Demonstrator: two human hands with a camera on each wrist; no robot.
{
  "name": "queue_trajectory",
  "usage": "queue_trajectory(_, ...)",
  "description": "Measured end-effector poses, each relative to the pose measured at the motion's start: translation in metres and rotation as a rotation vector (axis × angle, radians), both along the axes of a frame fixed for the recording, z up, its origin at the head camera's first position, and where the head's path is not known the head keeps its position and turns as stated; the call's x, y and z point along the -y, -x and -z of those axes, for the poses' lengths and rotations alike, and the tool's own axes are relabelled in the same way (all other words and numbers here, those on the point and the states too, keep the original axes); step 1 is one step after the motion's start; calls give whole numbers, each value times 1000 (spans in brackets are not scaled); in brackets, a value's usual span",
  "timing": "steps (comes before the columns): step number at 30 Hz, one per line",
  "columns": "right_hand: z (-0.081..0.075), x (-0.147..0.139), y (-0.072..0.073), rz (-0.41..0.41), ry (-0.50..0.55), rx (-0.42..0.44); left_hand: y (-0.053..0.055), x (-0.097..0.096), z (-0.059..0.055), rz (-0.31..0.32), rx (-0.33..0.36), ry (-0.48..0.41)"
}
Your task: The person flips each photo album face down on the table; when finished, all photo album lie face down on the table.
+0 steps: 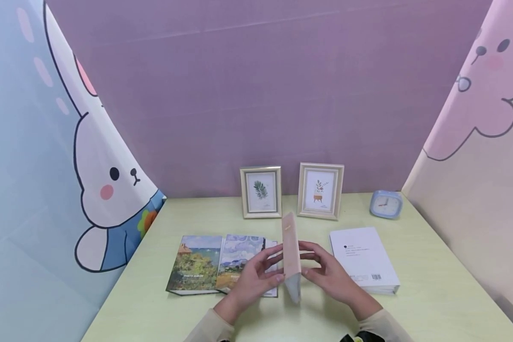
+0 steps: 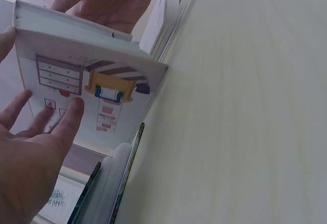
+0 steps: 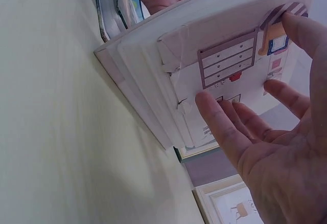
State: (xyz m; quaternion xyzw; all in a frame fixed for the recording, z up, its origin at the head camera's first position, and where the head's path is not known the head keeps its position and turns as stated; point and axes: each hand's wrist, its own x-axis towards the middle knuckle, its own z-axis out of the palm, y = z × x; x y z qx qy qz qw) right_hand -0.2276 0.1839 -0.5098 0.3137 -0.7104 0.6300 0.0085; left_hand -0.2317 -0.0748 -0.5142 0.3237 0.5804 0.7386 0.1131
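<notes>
Between both hands, a pale pink photo album (image 1: 290, 247) stands upright on the table, spine up and page edges toward me. In the left wrist view its cover (image 2: 92, 93) carries a printed drawer cabinet. My left hand (image 1: 254, 273) rests its spread fingertips on the left cover, thumb near the spine's near end. From the other side, my right hand (image 1: 331, 275) presses extended fingers and thumb against the right cover. The right wrist view shows loose page sleeves (image 3: 163, 91) hanging between the covers.
Left lie albums with painted covers (image 1: 198, 266), (image 1: 235, 256), overlapping a white one (image 1: 271, 290). A white album (image 1: 363, 256) lies right. Behind stand a leaf picture frame (image 1: 261, 192), a plant picture frame (image 1: 320, 191) and a blue clock (image 1: 386, 204). Fabric walls (image 1: 256, 95) enclose the table.
</notes>
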Motion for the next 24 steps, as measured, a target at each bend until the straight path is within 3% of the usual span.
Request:
queue_trajectory(6,-1,-1,0,30,-9,6,0,-1,-1,-10,-10,45)
queue_trajectory(14,-3,-2,0,8,55,5,1,-2,0,-28,-30,98)
queue_trajectory(24,-6,-7,0,30,90,4,2,-2,6,-26,7,140)
